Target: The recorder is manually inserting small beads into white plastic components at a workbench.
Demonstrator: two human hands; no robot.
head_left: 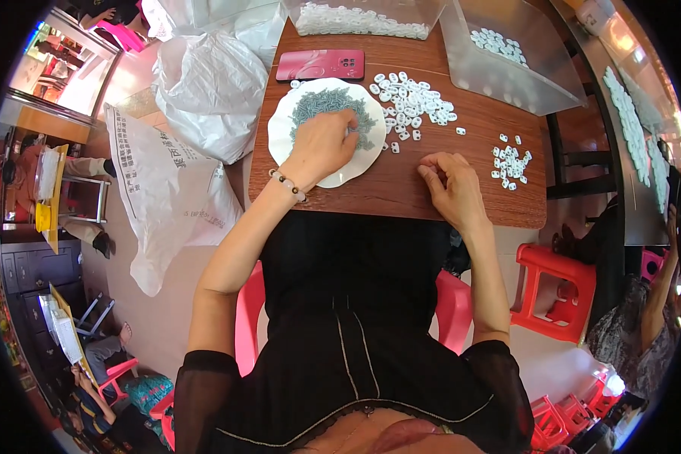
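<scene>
— Where are your hands just now?

— My left hand (324,144) lies over the white scalloped plate (284,140) on the brown wooden table (461,189), fingers curled down into the heap of small grey-green metal pieces (318,102) that fills the middle of the plate. The fingertips are bunched together in the heap; I cannot tell whether they have pinched one up. There is a bead bracelet (288,185) on that wrist.

— And the right?

— My right hand (452,185) rests on the table near its front edge, well apart from the plate. Thumb and fingers are drawn together in a loose pinch; whether something small sits between them is hidden.

— What lies around?

— Just beside the plate, toward the right, a loose spread of small white plastic clips (410,102). A smaller cluster of the same white clips (510,163) lies farther right, near my right hand. Behind the plate, touching its far rim, a red flat phone (320,65). At the back edge stand two clear plastic tubs, one (431,11) with a full layer of white clips, the other (533,83) with only a few in a corner.

— And off the table?

— White plastic sacks (204,83) at the left, a red plastic stool (556,291) at the right.
</scene>
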